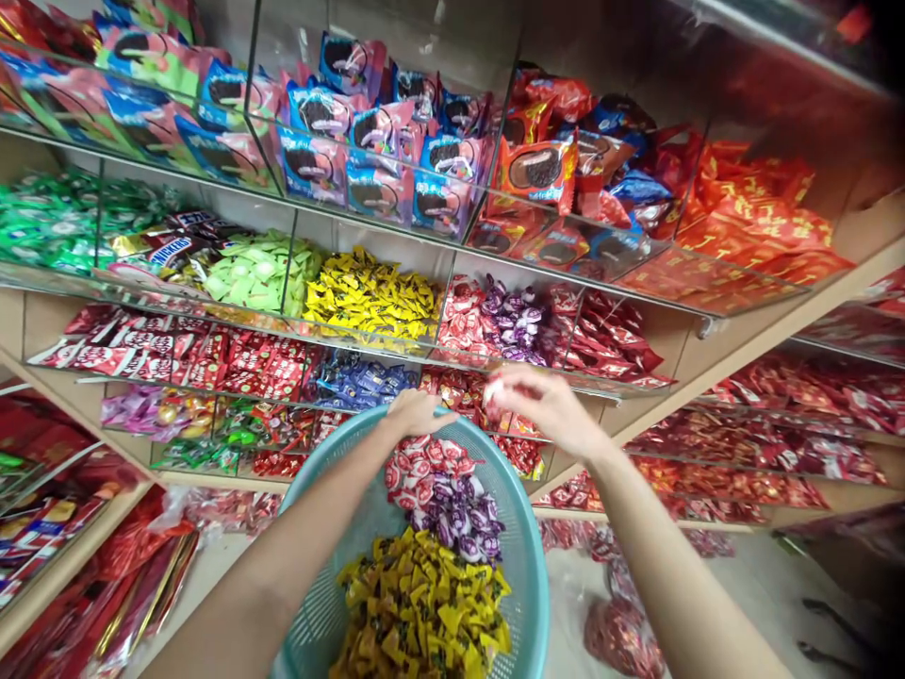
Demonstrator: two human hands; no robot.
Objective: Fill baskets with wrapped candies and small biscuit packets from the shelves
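My left hand (416, 413) is closed over the far rim of a teal plastic basket (535, 566). Inside the basket, yellow-wrapped candies (424, 604) fill the near part, with purple-and-white wrapped candies (463, 517) and red-and-white wrapped candies (417, 471) heaped beyond them. Above the rim's far right side is my right hand (548, 407), its fingers curled around a small red-and-white wrapped candy (493, 391), partly blurred. Just behind that hand, a shelf bin holds similar red-and-white candies (463, 316) beside purple ones (513, 319).
Shelves with clear fronts rise ahead, holding yellow candies (371, 300), light green packets (261, 269) and blue-pink cookie packs (378, 141). Red packets (760, 207) fill the upper right. A slanting wooden shelf edge (742, 339) runs at right. Bagged red goods (622, 632) lie on the floor.
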